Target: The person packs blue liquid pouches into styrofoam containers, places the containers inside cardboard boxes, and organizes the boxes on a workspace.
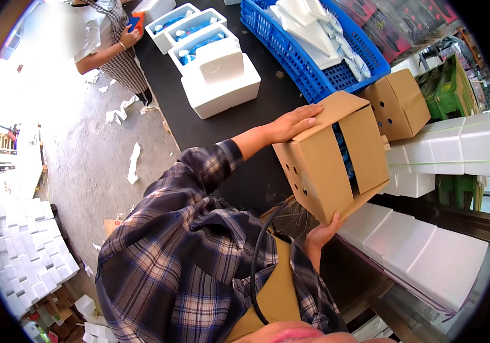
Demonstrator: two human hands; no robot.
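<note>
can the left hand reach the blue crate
Probably yes: the left hand touches the cardboard box near the blue crate, nothing visibly between, though it would have to leave the box.

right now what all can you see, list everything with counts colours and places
cardboard box: 1, brown, between the hands
contents: count unclear, blue, inside it
second cardboard box: 1, brown, beside the crate
crate: 1, blue, table's far right
slabs: several, white, in the crate
open boxes: 3, white, blue contents, on table
nearer box: 1, white, on table
table: 1, black, centre
stacked boxes: many, white, right
box pile: many, white, lower left
green crates: count unclear, green, far right
scraps: several, white, floor
co-worker: 1, checked apron, upper left
left hand: 1, bare, on the held box
right hand: 1, bare, at its lower corner
</note>
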